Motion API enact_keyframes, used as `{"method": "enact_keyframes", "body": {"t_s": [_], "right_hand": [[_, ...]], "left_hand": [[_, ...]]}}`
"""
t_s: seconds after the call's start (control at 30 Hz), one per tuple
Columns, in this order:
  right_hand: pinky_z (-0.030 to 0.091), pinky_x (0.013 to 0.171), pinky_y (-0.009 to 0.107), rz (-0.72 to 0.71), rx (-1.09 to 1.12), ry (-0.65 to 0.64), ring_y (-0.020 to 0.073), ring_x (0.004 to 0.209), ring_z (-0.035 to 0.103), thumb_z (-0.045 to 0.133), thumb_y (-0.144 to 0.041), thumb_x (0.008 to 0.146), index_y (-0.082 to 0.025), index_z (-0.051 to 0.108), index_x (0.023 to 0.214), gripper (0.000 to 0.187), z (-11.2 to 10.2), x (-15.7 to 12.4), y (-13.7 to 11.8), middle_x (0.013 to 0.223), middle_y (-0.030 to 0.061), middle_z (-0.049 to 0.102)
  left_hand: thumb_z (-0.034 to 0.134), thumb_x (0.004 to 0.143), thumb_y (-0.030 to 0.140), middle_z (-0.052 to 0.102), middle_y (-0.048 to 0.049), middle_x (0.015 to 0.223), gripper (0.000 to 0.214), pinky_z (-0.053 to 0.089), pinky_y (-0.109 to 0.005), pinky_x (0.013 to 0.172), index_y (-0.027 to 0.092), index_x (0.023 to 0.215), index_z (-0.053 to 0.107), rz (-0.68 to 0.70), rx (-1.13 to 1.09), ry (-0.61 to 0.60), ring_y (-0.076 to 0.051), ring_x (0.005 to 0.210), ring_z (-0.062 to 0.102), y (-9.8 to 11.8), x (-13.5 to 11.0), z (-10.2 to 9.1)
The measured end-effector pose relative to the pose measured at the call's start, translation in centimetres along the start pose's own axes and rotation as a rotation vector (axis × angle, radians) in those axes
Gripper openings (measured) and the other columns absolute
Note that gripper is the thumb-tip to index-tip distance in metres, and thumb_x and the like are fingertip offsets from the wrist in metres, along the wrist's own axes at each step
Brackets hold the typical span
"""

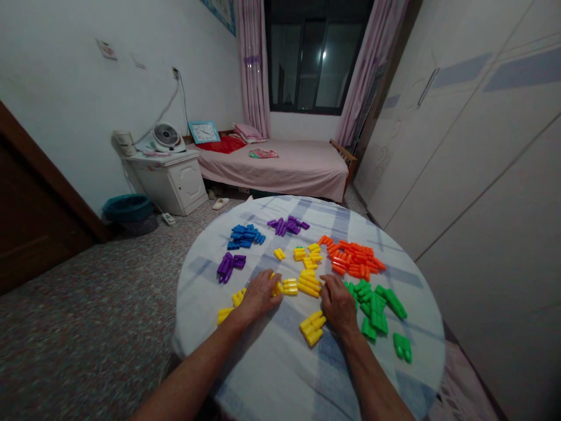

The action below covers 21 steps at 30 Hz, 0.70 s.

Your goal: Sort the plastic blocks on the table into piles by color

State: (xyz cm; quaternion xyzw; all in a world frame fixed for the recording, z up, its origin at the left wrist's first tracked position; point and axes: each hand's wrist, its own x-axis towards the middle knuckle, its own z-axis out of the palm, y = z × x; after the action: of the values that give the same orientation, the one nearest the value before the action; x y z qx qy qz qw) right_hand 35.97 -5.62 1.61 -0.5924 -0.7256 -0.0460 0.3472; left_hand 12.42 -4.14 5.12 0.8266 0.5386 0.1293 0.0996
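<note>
Around the centre of the round table (267,374), with twelve o'clock pointing to the bed (272,166), it's all glossy yellow pieces (309,285), and both hands are right among them! Out beyond the rim, towards eleven, a blue-framed clock (204,132) stands tilted beside a red bundle (221,144), its numerals too small and blurred to read. To the left hand (262,292), palm down, fingers curled over a yellow piece (277,288) and hiding part of it; whether it's gripped, we can't tell. Across to the right hand (338,301), also palm down, fingers loosely bent beside the yellow tubes, and what's under that palm is out of sight. Both forearms (205,359) run off at six, and a speck of green (299,247) peeks out behind yellow near twelve. What shapes: smooth, rounded plastic tubes joined side by side! Purple clusters (289,225) sit just short of twelve and near ten, blue (245,235) between them, orange (355,258) heaped at two, green pieces (377,310) at three, a yellow block (312,328) at six, all on creased plaid cloth (205,298)
</note>
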Motion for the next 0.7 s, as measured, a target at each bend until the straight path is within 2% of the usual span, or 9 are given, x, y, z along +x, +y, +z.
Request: {"method": "enact_keyframes", "body": {"t_s": [0.13, 0.27, 0.4, 0.57, 0.7], "right_hand": [[0.041, 0.088, 0.033, -0.007, -0.072, 0.141, 0.0199, 0.099, 0.055, 0.043, -0.015, 0.084, -0.017, 0.06, 0.108, 0.029, -0.4, 0.0, 0.4, 0.107, 0.009, 0.062], [0.035, 0.091, 0.037, 0.087, -0.22, 0.152, 0.0225, 0.101, 0.052, 0.042, -0.016, 0.085, -0.017, 0.061, 0.107, 0.029, -1.3, 0.2, 0.6, 0.104, 0.0088, 0.063], [0.027, 0.094, 0.041, 0.201, -0.358, 0.173, 0.0255, 0.11, 0.046, 0.041, -0.018, 0.085, -0.018, 0.061, 0.105, 0.029, -2.3, 0.2, 0.7, 0.108, 0.0106, 0.061], [0.023, 0.096, 0.042, 0.264, -0.409, 0.173, 0.0264, 0.114, 0.042, 0.04, -0.018, 0.084, -0.017, 0.06, 0.107, 0.03, -2.4, 0.1, 1.1, 0.109, 0.0113, 0.06], [0.024, 0.096, 0.042, 0.28, -0.407, 0.138, 0.0264, 0.115, 0.042, 0.042, -0.019, 0.083, -0.017, 0.059, 0.108, 0.03, -1.8, 0.0, 1.6, 0.111, 0.0111, 0.059]], "left_hand": [[0.059, 0.074, 0.028, 0.057, -0.0104, 0.107, 0.031, 0.044, -0.037, 0.09, 0.02, 0.104, 0.063, -0.025, 0.019, 0.071, -0.025, 0.103, 0.052, 0.0, 0.3, 0.4], [0.061, 0.07, 0.025, 0.055, -0.0083, 0.097, 0.023, 0.045, -0.036, 0.084, 0.019, 0.092, 0.063, -0.012, -0.008, 0.139, -0.024, 0.096, 0.052, -0.1, 0.4, 0.6], [0.054, 0.07, 0.014, 0.054, -0.0051, 0.09, 0.014, 0.046, -0.034, 0.082, 0.019, 0.082, 0.06, 0.022, -0.099, 0.155, -0.02, 0.09, 0.053, -0.9, 0.1, -0.1], [0.048, 0.077, 0.013, 0.053, -0.0055, 0.092, 0.011, 0.048, -0.034, 0.082, 0.018, 0.079, 0.056, 0.015, -0.141, 0.305, -0.018, 0.089, 0.055, -3.3, -2.4, -2.2], [0.047, 0.083, 0.019, 0.058, -0.0066, 0.096, 0.012, 0.049, -0.038, 0.085, 0.019, 0.086, 0.059, -0.02, -0.107, 0.405, -0.02, 0.092, 0.057, -5.2, -5.2, -2.1]]}}
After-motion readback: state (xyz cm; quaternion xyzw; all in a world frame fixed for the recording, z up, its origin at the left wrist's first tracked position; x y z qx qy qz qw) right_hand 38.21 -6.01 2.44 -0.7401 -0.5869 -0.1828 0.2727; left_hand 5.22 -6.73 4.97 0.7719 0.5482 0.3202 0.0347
